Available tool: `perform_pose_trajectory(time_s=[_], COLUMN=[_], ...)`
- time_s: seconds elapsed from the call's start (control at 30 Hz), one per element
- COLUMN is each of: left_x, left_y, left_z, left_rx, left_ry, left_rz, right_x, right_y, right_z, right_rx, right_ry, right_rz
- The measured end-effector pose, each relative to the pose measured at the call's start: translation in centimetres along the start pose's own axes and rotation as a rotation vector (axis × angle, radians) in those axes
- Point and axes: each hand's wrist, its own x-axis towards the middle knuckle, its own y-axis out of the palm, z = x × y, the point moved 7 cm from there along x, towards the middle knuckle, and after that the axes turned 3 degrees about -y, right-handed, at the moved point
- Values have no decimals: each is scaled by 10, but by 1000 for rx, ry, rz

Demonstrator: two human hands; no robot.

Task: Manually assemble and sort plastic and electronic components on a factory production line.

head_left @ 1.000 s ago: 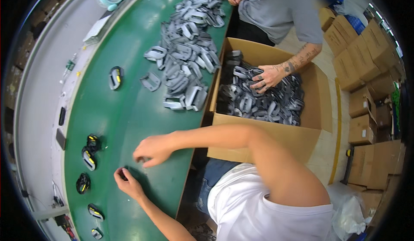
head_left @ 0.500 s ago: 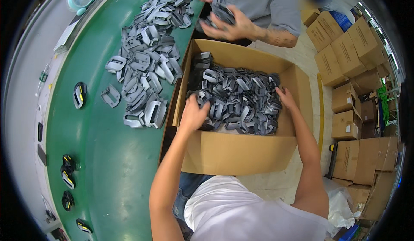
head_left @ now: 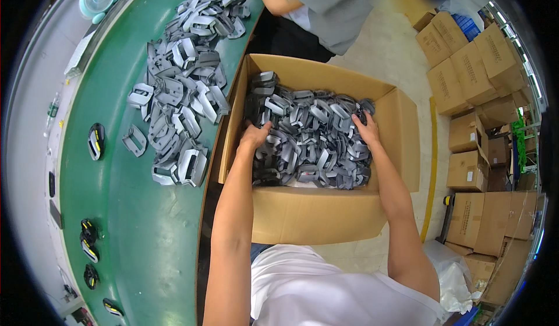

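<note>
Left grip (head_left: 254,135): inside the cardboard box (head_left: 317,214), just beside its left wall, set down at the heap's edge, thumb apart from the fingers, fingertips partly hidden. Closed on a piece or not: cannot tell.

Right grip (head_left: 368,130): inside the same box, near its right wall, roughly level with the left grip, thumb and forefinger uppermost at the heap's other edge. Closed on a piece or not: cannot tell here either.

Grey plastic parts (head_left: 311,136): loose heap in the box, between the two grips; to the right of the left grip, to the left of the right grip, spreading both ahead of them and back toward the body. Middle of heap about as near to one grip as to the other. Longer extent of heap along the line from grip to grip; single pieces at mixed angles, no shared long axis.

Desk (head_left: 157,233), green: to the left of the left grip, beyond the box wall. On it, second heap of similar grey pieces (head_left: 177,87), left of and farther ahead than the left grip; black-and-yellow pieces (head_left: 95,142), farthest left, well apart from both grips.
</note>
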Motion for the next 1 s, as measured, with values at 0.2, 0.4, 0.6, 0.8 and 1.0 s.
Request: perform_pose_trajectory(time_s=[0.2, 0.4, 0.6, 0.8, 1.0], left_x=[-23, -20, -39, -42, -40], left_y=[24, 20, 41, 45, 42], left_z=[-29, -28, -29, -30, -31], left_rx=[333, -122, -383, -384, -392], left_ry=[-29, -77, -106, -128, -132], left_rz=[117, 278, 569, 559, 556], right_x=[22, 17, -20, -1, 4], right_y=[7, 19, 57, 78, 70], right_z=[-19, 8, 86, 84, 79], right_rx=[55, 56, 525, -29, -276], right_ry=[100, 7, -115, -186, -144], right_rz=[-69, 24, 322, 83, 101])
